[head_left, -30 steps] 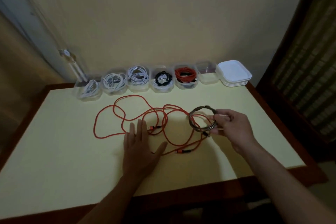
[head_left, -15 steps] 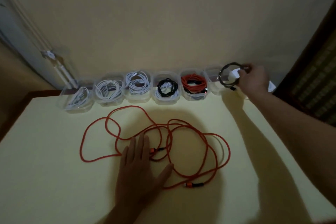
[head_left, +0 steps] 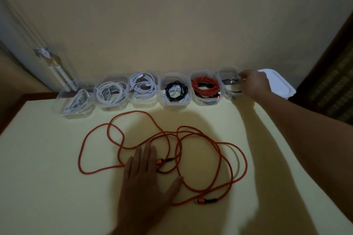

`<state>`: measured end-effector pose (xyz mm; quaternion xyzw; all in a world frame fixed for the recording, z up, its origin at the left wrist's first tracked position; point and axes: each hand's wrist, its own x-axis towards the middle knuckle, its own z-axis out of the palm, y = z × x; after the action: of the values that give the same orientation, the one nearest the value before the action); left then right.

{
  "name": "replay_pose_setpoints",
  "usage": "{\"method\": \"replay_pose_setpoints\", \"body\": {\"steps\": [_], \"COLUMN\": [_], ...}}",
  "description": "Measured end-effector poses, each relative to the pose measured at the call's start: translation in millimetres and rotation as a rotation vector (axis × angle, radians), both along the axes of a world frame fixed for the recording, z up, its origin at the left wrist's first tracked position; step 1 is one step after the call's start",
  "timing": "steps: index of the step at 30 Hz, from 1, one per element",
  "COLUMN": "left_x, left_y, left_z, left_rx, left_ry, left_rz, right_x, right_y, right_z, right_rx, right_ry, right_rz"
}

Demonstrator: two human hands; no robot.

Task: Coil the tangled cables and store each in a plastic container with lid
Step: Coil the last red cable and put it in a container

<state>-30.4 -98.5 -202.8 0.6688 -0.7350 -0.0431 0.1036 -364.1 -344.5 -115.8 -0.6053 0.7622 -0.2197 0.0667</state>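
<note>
**Dark coil** [head_left: 231, 81]: a second ago held over the middle of the counter [head_left: 47, 158], now lowered into the rightmost container [head_left: 226, 73]. The right hand [head_left: 253, 84] is curled round it.

**Orange cable** [head_left: 133, 111]: sprawled uncoiled on the counter. The left hand [head_left: 145, 175] lies flat on it with straight fingers.

**Filled containers** [head_left: 143, 103]: five, in a row to the left.

**Lid stack** [head_left: 280, 87]: far right, no lids fitted.

Judged remaining: coiling the orange cable and fitting the lids.

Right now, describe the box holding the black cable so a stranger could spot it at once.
At the far edge of the table, against the wall, runs a row of clear containers. The fourth container from the left, beside the red coil, alone holds a black coil lying on white cable.
</note>
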Motion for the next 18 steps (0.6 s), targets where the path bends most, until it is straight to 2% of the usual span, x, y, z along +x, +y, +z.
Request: {"method": "replay_pose_setpoints", "body": {"steps": [4, 10, 15, 18], "left_x": [1, -1, 0, -1], "left_y": [0, 0, 1, 3], "left_z": [1, -1, 0, 4], "left_rx": [-0.015, -0.048, -0.067, -0.079], "left_ry": [0.005, 0.006, 0.080, 0.199], "left_rz": [0.000, 0.009, 0.007, 0.033], "right_x": [6, 56, 86, 95], "right_y": [17, 85, 185, 255], "right_z": [-8, -3, -15, -48], "right_rx": [-0.069, -0.270, -0.248, -0.210], "right_ry": [0.093, -0.099, -0.194, -0.121], "right_rz": [0.070, 0.276, 0.390, 0.418]}}
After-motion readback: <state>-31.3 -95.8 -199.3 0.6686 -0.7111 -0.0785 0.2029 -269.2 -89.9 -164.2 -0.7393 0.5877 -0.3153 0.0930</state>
